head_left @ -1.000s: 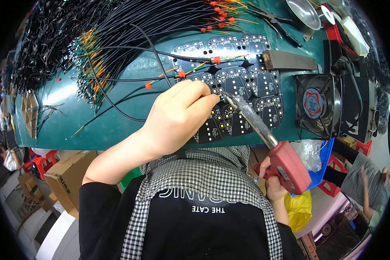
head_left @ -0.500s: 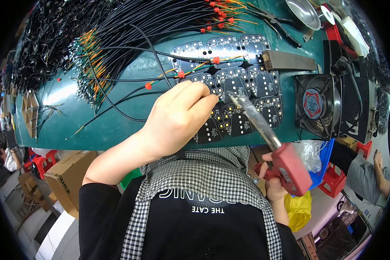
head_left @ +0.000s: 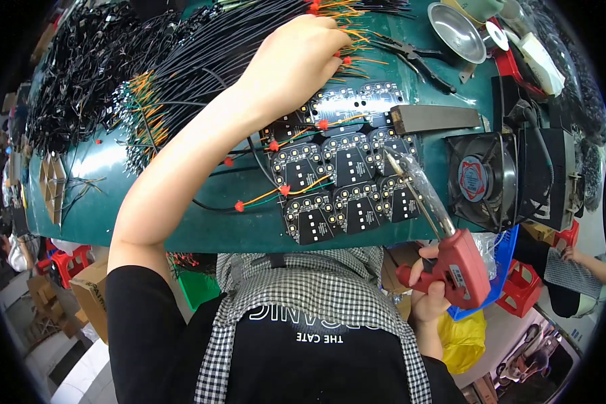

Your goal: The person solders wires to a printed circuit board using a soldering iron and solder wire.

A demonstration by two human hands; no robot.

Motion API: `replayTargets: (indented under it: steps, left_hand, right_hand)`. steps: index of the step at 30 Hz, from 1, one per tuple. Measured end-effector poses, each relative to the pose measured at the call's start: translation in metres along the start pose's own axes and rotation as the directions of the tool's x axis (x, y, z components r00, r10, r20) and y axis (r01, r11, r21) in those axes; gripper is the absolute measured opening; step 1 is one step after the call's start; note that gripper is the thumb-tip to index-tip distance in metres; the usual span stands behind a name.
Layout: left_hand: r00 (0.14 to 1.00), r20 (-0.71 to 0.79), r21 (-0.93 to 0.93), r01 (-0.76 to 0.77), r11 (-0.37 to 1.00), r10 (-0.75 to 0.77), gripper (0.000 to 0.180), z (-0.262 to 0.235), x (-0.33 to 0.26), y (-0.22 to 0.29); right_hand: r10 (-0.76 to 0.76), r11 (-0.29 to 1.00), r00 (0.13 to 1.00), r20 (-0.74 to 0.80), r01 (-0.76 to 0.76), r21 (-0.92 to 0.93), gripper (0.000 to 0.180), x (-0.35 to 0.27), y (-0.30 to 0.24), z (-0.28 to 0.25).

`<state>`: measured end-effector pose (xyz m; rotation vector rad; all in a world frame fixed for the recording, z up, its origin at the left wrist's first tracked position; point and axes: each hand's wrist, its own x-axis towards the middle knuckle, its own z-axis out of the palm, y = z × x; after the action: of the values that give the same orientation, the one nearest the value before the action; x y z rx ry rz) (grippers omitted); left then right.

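Note:
My left hand [head_left: 296, 64] reaches over the far part of the cable bundle [head_left: 202, 64], fingers curled at the orange wire ends with red pieces. Whatever its fingertips pinch is hidden. My right hand [head_left: 427, 293] is wrapped round the handle of a red soldering gun [head_left: 463, 269], whose metal tip points up-left over the right side of a panel of black circuit boards [head_left: 350, 168]. Thin orange and green wires with red pieces [head_left: 285, 190] run onto the lower boards. Another cable with a red piece [head_left: 323, 125] crosses the upper boards.
A grey metal bar [head_left: 438, 118] lies at the panel's right edge, beside a square black fan [head_left: 477, 178]. Pliers [head_left: 417, 60] and a metal bowl [head_left: 456, 30] are at the far right. Tangled black cables [head_left: 74, 81] heap at the far left, near a small cardboard piece [head_left: 52, 182].
My left hand has left the boards and moved far up to the cable ends, uncovering wires on the lower boards. The soldering gun tip has shifted right across the panel.

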<state>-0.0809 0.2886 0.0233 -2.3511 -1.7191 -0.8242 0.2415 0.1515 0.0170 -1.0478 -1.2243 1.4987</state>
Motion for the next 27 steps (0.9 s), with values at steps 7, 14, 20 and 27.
replayTargets:
  steps: [7, 14, 20, 27]
  left_hand:
    - [0.998, 0.065, 0.088, -0.024, 0.996, 0.018, 0.013, 0.015, 0.029, -0.003]
    - [0.683, -0.672, -0.506, -0.139, 0.851, -0.287, 0.012, -0.064, 0.029, -0.001]
    - [0.878, -0.299, 0.019, -0.385, 0.923, 0.373, 0.025, -0.06, -0.014, 0.051]
    - [0.972, 0.096, -0.196, -0.191, 0.962, 0.213, 0.033, -0.029, -0.065, 0.095]
  right_hand:
    - [0.003, 1.0, 1.0, -0.02, -0.003, -0.006, 0.07, -0.005, 0.001, -0.009]
    - [-0.013, 0.999, 0.995, -0.101, 0.017, 0.042, 0.07, -0.007, 0.001, -0.013]
    - [-0.019, 0.999, 0.994, -0.106, 0.022, 0.027, 0.073, -0.007, -0.001, -0.016]
    - [0.053, 0.998, 0.998, -0.024, -0.052, 0.028, 0.072, -0.013, -0.002, -0.022]
